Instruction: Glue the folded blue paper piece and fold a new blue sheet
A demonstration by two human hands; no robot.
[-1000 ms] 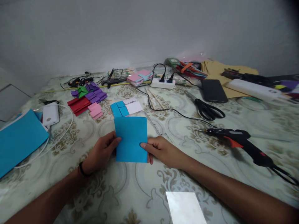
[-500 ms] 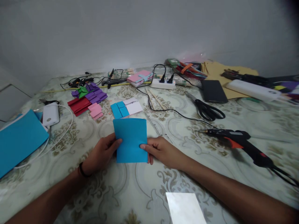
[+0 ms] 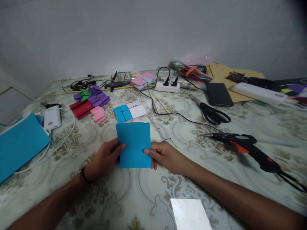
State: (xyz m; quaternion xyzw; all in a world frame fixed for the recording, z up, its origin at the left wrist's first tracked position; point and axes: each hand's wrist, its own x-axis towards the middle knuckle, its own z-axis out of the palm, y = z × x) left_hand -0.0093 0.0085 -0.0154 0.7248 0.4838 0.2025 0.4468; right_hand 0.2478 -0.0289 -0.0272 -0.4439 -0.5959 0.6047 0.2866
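Note:
A blue rectangular paper [image 3: 134, 140] is held upright at the centre, between both hands. My left hand [image 3: 105, 158] grips its left edge, thumb on the front and fingers hidden behind. My right hand [image 3: 165, 156] pinches the right edge, thumb on the front and fingertips showing behind the lower right side. Just beyond the paper lie small folded blue pieces [image 3: 122, 113] and white pieces [image 3: 137, 110]. A white sheet [image 3: 190, 213] lies nearer to me, at the bottom right of centre.
Scissors [image 3: 213, 113] and a black glue gun [image 3: 247, 142] lie at right. Blue sheets [image 3: 21, 143] and a white power bank [image 3: 52, 117] are at left. Folded purple [image 3: 99, 97], red [image 3: 81, 109] and pink papers [image 3: 98, 114] lie beyond. A power strip [image 3: 168, 87] stands at the back.

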